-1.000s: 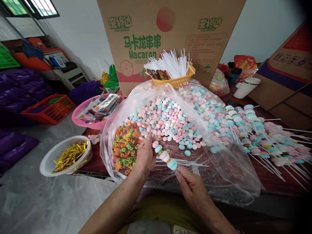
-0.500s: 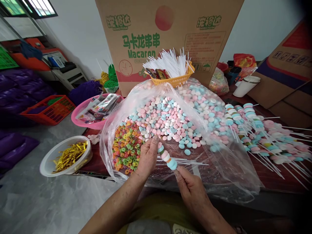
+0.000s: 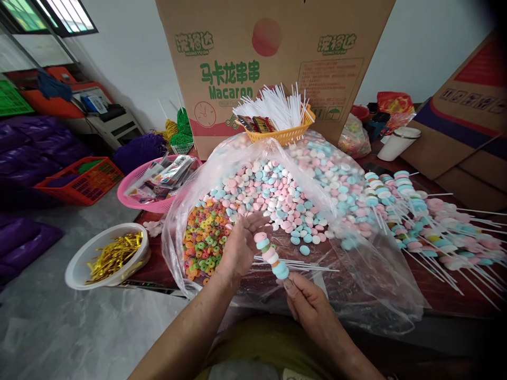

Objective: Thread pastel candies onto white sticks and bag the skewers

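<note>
My right hand pinches the lower end of a candy skewer, stacked with pink, blue and white rounds and small coloured rings. The skewer tilts up and to the left. Just left of its top, my left hand is open with fingers spread, apart from the candies on it. Behind the hands, pink, white and blue candies lie in an open clear plastic bag. Coloured ring candies are heaped at the left of the bag. Several bare white sticks lie behind the skewer.
Finished candy skewers are piled at the right. A yellow basket of white sticks stands before a large carton. At left are a pink basket with packaging and a white bowl of gold ties. A white cup stands at back right.
My left hand has let go of the skewer's top and opened, drawing slightly left. My right hand still holds the lower end, and the skewer's top candies now show.
</note>
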Action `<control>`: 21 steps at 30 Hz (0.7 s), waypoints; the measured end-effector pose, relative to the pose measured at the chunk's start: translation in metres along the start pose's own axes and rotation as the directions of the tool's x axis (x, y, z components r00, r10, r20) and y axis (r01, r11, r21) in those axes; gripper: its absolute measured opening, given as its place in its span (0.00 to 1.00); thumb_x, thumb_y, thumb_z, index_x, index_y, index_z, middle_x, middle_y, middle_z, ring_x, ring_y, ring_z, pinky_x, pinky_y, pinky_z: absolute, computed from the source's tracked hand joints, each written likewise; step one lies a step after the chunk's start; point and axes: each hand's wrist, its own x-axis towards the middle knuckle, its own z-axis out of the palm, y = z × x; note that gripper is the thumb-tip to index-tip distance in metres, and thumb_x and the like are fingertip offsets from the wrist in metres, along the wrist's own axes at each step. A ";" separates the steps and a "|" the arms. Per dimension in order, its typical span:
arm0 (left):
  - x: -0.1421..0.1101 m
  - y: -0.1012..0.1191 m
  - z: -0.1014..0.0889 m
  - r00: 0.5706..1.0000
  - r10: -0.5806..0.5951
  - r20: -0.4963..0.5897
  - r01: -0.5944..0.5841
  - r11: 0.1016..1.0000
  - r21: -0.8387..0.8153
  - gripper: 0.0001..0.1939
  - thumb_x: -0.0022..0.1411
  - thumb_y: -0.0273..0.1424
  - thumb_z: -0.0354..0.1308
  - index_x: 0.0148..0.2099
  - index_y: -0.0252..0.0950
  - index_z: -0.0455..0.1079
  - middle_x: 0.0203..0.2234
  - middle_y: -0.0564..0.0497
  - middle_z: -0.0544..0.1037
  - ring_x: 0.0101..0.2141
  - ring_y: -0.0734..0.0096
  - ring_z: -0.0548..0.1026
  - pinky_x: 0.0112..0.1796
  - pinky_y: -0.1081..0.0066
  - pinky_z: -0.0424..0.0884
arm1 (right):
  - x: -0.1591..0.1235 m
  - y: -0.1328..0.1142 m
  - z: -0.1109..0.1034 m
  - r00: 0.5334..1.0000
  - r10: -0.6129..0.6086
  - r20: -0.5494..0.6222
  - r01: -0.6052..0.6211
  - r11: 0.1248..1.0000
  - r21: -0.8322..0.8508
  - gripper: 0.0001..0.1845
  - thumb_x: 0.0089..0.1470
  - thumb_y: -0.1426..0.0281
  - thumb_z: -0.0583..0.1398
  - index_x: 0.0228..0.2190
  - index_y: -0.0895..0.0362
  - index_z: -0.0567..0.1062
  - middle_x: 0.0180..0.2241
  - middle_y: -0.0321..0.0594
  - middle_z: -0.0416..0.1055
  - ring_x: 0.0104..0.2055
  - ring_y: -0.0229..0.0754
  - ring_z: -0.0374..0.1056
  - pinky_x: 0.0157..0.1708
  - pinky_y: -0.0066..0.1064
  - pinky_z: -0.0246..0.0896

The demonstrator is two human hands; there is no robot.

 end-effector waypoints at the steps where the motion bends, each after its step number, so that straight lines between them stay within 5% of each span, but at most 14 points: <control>1: 0.001 0.005 0.001 0.999 0.017 0.027 -0.017 1.000 0.000 0.26 0.56 0.52 0.52 0.40 0.33 0.73 0.37 0.43 0.79 0.35 0.63 0.76 0.38 0.64 0.71 | -0.001 0.000 -0.001 0.999 0.020 0.032 -0.021 0.999 0.041 0.20 0.59 0.54 0.47 0.24 0.55 0.60 0.14 0.27 0.51 0.18 0.33 0.48 0.20 0.26 0.46; 5: -0.001 0.011 0.013 0.985 -0.019 0.174 0.000 0.994 0.111 0.28 0.56 0.53 0.50 0.25 0.32 0.72 0.21 0.44 0.77 0.27 0.65 0.76 0.34 0.67 0.70 | -0.002 -0.001 -0.001 0.994 0.013 0.112 -0.023 0.995 0.097 0.20 0.59 0.54 0.48 0.27 0.56 0.64 0.13 0.27 0.54 0.18 0.33 0.50 0.22 0.26 0.48; 9: -0.007 0.001 0.022 0.987 -0.041 0.157 0.026 0.995 0.095 0.28 0.54 0.53 0.54 0.16 0.35 0.62 0.10 0.51 0.68 0.20 0.69 0.73 0.26 0.69 0.69 | -0.002 0.004 0.003 0.994 -0.002 0.105 -0.010 0.994 0.109 0.20 0.59 0.54 0.48 0.26 0.56 0.63 0.14 0.27 0.54 0.18 0.33 0.50 0.21 0.26 0.47; 14: -0.013 -0.008 0.021 0.993 -0.037 0.115 0.026 0.995 0.093 0.27 0.50 0.50 0.60 0.14 0.35 0.59 0.06 0.54 0.63 0.14 0.72 0.68 0.19 0.73 0.65 | 0.001 0.004 0.010 0.990 -0.143 0.019 0.143 0.989 0.028 0.18 0.59 0.58 0.50 0.24 0.56 0.63 0.19 0.30 0.54 0.23 0.33 0.51 0.24 0.26 0.49; 21: -0.003 -0.016 0.017 0.994 -0.084 0.066 0.080 0.995 0.060 0.27 0.55 0.49 0.57 0.15 0.36 0.57 0.06 0.56 0.61 0.12 0.75 0.64 0.22 0.69 0.69 | 0.005 0.001 0.005 0.968 -0.247 -0.041 0.233 0.947 -0.220 0.18 0.61 0.63 0.47 0.23 0.57 0.64 0.21 0.30 0.54 0.25 0.32 0.51 0.26 0.24 0.50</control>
